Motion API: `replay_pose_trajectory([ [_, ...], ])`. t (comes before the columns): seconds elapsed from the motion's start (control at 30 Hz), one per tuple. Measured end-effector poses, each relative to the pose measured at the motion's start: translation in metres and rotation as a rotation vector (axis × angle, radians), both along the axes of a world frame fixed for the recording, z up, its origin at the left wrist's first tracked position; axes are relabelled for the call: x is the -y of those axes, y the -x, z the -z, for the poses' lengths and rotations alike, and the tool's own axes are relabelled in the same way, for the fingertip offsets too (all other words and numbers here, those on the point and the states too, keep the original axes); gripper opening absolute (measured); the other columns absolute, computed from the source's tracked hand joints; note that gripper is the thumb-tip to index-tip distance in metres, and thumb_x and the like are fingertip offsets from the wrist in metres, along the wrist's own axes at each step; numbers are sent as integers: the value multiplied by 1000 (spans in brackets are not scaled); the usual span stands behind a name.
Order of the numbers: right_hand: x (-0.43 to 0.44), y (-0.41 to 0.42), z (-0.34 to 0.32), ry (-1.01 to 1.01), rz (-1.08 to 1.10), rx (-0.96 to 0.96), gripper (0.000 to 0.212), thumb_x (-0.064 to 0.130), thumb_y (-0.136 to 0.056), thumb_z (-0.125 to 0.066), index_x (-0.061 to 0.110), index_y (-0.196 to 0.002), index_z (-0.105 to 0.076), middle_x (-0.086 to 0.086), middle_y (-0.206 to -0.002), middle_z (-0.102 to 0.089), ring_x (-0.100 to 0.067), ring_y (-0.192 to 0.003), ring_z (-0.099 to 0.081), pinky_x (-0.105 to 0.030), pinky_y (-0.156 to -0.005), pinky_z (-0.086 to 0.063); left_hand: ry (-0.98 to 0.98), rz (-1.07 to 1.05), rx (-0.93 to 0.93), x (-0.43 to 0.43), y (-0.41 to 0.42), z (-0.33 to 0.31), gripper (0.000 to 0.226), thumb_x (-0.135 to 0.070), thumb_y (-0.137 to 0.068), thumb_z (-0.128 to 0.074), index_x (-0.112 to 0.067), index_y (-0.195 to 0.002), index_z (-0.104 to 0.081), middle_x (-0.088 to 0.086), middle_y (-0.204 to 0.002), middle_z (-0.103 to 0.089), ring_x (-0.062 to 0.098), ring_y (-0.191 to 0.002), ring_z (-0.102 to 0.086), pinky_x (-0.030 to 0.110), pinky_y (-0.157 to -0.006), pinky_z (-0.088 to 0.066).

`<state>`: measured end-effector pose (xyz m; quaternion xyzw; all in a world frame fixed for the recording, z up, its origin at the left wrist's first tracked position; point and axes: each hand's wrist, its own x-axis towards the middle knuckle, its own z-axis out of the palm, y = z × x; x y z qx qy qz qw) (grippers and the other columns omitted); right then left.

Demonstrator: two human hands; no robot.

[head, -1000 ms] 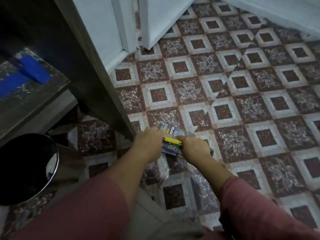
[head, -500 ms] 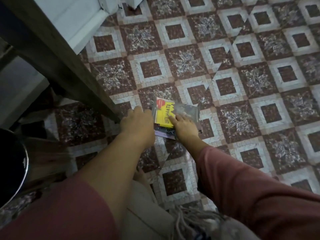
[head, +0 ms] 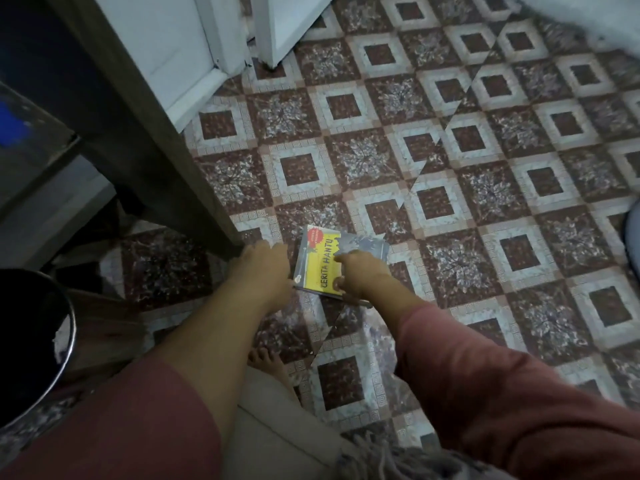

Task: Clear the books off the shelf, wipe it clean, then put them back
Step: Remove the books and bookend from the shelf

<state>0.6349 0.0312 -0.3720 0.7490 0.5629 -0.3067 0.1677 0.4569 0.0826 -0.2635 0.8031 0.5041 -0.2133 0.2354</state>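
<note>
A small stack of thin paperback books [head: 363,244] lies flat on the patterned tile floor [head: 485,168], just beyond the foot of the dark wooden upright [head: 138,133] and a little to its right, with a yellow-covered book [head: 317,263] titled "Cerita Hantu" on top and a grey cover showing from under it on the side away from the upright. Both hands are down at the stack and close together. The left hand [head: 263,268] sits between the upright and the stack, its fingers bent down against the stack's nearer edge; whether they hook under the books or only steady them cannot be told from here. The right hand [head: 362,277] lies on top of the stack on the side farther from the upright, forefinger and thumb spread flat on the yellow cover, seemingly pressing it down, not pinching it. A bare foot [head: 266,362] stands on the tiles back from the upright, toward the person, and a black round bin with a chrome rim [head: 67,327] sits on the upright's other side. The books look light and floppy, with glossy covers that will probably slide over one another, and the stack is already slightly fanned. Squaring the edges first, then taking hold with a hand on each opposite side and fingers slipped beneath the lowest book, seems the safest way to lift them together without the top one skating off.
</note>
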Motion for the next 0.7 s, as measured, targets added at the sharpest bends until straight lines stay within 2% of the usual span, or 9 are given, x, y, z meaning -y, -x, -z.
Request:
replay_pose_trajectory([
  [0.07, 3, 6, -35, -80, -32, 18, 53, 33, -93, -57, 25, -143, -43, -8, -140, -50, -30, -120, -53, -41, -91, -49, -4, -66, 35, 1, 10, -16, 41, -30, -94, -55, -19, -132, -46, 7, -132, -47, 27, -116, -50, 40, -92, -48],
  [0.17, 5, 19, -96, -202, -77, 18, 49, 37, -95, -56, 25, -141, -45, -6, -137, -53, -28, -118, -54, -40, -89, -50, -44, -110, 62, 7, 28, -46, 41, -34, -92, -57, -19, -129, -50, 6, -129, -50, 28, -114, -52, 41, -93, -48],
  [0.33, 6, 64, -203, -455, -188, -28, 47, 39, -95, -54, 27, -140, -46, -3, -135, -54, -26, -114, -57, -37, -86, -50, -239, -152, 55, 20, 86, -109, 46, -42, -92, -55, -25, -135, -46, 2, -130, -47, 22, -117, -49, 36, -91, -46],
  [0.47, 4, 127, -275, -629, -357, -61, 48, 42, -94, -53, 30, -140, -44, 1, -131, -55, -22, -111, -58, -37, -87, -52, -325, -283, 26, 33, 162, -158, 49, -46, -93, -51, -28, -138, -44, 0, -135, -45, 22, -122, -47, 37, -96, -44],
  [0.57, 2, 182, -312, -684, -482, -118, 49, 44, -94, -53, 34, -140, -43, 2, -133, -53, -20, -114, -57, -37, -92, -50, -419, -406, 55, 53, 221, -189, 52, -46, -92, -54, -27, -140, -42, -1, -133, -46, 22, -122, -48, 36, -94, -44],
  [0.7, -3, 261, -346, -729, -659, -172, 48, 44, -92, -54, 32, -138, -46, 2, -132, -55, -20, -117, -55, -37, -96, -46, -594, -579, 50, 85, 297, -216, 56, -49, -90, -56, -28, -140, -42, -1, -134, -46, 24, -125, -44, 38, -99, -43],
])
